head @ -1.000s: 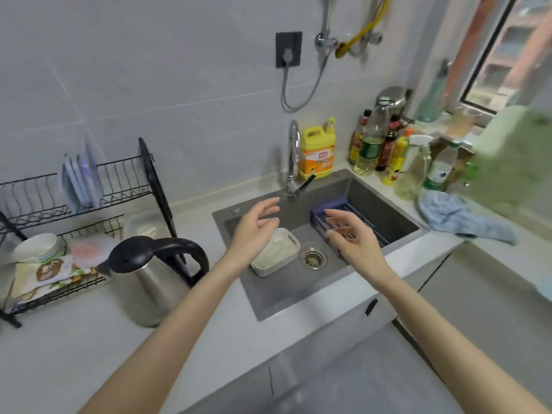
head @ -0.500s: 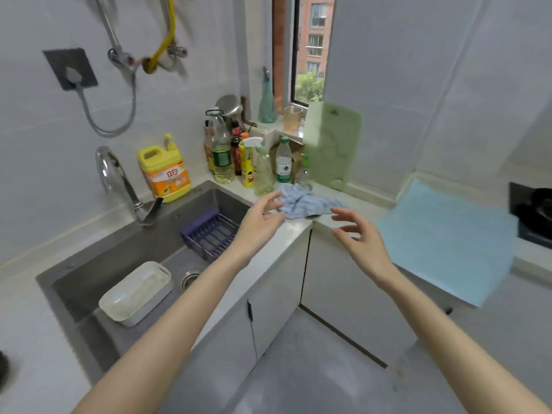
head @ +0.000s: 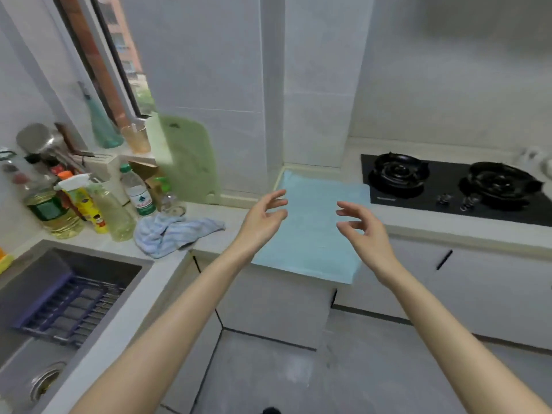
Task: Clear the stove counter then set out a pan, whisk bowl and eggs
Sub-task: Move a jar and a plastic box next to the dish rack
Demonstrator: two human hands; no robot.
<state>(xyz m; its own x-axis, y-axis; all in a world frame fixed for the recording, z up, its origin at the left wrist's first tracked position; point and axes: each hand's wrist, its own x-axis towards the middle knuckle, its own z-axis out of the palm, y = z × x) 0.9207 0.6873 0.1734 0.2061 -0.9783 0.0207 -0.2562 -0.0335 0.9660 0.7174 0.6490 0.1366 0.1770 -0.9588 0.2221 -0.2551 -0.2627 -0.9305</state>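
Pale blue, flat and rectangular, a cloth mat lies on the white stone tabletop just left of the black glass two-burner gas stove, its near edge hanging over the tabletop's front. Both hands hover above that mat: the left hand over its left border, the right hand over its right side. Each grip is loosely open, fingers curled and spread, with nothing held and no visible contact with the mat.

Judged from this, clearing is the step in hand, and the mat seems the item to be lifted away. The next move likely calls for lowering both hands, pinching the mat at two sides, and raising it evenly so it does not drag against the stove.

No pan, whisk bowl or eggs appear anywhere in view; both burners stand bare, so setting out is not yet begun.

Further left of the stove, a crumpled blue-and-white striped rag lies on the tabletop, with a light green plastic cutting board leaning against the wall behind it. Beyond those stands a cluster of oil and cleaner bottles, then the grey sink holding a purple rack.
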